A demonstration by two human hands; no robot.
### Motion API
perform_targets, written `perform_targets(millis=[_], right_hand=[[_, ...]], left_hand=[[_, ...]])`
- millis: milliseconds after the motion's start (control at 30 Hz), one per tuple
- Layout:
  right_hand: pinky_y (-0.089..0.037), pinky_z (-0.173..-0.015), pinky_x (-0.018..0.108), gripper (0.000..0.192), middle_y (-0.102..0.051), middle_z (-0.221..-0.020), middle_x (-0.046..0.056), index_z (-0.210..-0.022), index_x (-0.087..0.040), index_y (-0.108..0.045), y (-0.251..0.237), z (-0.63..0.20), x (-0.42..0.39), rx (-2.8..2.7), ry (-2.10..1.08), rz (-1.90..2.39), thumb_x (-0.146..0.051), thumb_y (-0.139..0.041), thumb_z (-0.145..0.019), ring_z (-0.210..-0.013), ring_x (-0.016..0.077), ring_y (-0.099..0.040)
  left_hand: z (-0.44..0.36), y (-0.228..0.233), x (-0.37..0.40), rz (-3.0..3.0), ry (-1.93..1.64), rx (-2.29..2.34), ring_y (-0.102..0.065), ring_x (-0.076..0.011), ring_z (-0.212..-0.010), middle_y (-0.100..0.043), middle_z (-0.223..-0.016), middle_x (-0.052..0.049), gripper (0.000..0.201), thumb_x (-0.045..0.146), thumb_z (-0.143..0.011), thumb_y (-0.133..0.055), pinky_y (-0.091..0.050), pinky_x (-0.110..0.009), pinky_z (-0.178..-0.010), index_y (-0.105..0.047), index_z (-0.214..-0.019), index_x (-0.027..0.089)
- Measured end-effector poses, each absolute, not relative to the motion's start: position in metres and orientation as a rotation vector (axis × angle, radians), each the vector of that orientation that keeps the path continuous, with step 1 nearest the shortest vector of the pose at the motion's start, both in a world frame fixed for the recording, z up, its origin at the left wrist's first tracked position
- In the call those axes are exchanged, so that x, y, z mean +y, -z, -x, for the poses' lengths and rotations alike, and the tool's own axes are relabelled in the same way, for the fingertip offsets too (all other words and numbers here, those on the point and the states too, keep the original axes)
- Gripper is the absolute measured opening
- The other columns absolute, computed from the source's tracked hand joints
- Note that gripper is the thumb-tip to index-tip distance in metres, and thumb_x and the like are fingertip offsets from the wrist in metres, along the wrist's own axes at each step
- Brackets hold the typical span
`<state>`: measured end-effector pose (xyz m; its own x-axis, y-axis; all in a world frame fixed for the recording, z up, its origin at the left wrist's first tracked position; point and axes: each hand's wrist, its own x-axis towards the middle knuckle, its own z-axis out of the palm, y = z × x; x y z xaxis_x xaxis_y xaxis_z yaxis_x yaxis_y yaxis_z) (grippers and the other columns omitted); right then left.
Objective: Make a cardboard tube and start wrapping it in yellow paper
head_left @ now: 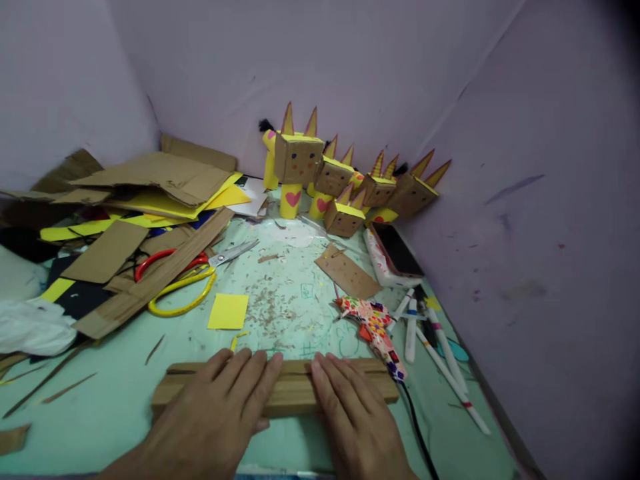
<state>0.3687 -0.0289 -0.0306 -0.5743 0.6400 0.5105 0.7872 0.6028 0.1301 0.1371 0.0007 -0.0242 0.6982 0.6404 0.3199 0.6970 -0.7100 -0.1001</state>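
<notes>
Green tabletop (120, 400): cardboard strip (293, 390) seemingly pressed under both hands (280, 413).

Both hands are bare: the left hand (215, 417) and right hand (357, 420) show no rings, gloves or sleeves.

I am looking at a craft corner, like one at home or in a school room. The pale green table (125, 393) is messy with little paper bits. At the left of the frame lies a heap of cardboard and yellow paper (150, 183), with scissors (200, 263) near it. At the back stand small cardboard animals (345, 180) with pointy ears. A bright glue gun (373, 327) and pens (435, 340) lie at the right. Plain purple walls (525, 167) close it in.
</notes>
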Motion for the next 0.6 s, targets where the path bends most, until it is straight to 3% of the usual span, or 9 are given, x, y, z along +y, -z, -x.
perform_targets(millis=[133, 333, 600], right_hand=[[-0.042, -0.096, 0.034, 0.051, -0.065, -0.122, 0.009, -0.128, -0.006, -0.052, 0.032, -0.372, -0.032, -2.471, 0.448, 1.117, -0.004, -0.038, -0.079, -0.115, 0.022, -0.057], [-0.045, -0.083, 0.039, 0.048, -0.07, -0.113, 0.008, -0.119, -0.008, -0.058, 0.015, -0.371, -0.023, -2.476, 0.466, 1.216, -0.009, -0.035, -0.077, -0.099, 0.0248, -0.065], [-0.039, -0.086, 0.039, 0.047, -0.071, -0.11, 0.009, -0.114, -0.008, -0.059, 0.031, -0.391, -0.025, -2.584, 0.663, 1.041, -0.003, -0.032, -0.077, -0.098, 0.0232, -0.064]], left_hand=[[-0.135, 0.025, -0.003, 2.696, 0.384, -0.978, -0.056, -0.0251, -0.105, -0.066, -0.116, -0.005, 0.041, 0.01, -0.09, -0.034, -0.031, -0.041, -0.095, -0.047, -0.128, 0.016], [-0.135, 0.025, -0.004, 2.671, 0.462, -0.954, -0.058, -0.0258, -0.104, -0.067, -0.116, -0.006, 0.041, 0.011, -0.091, -0.036, -0.032, -0.042, -0.095, -0.046, -0.13, 0.015], [-0.119, 0.024, -0.017, 2.642, 0.418, -0.98, -0.056, -0.028, -0.112, -0.062, -0.124, -0.01, 0.039, 0.012, -0.092, -0.033, -0.036, -0.046, -0.095, -0.049, -0.127, 0.011]])
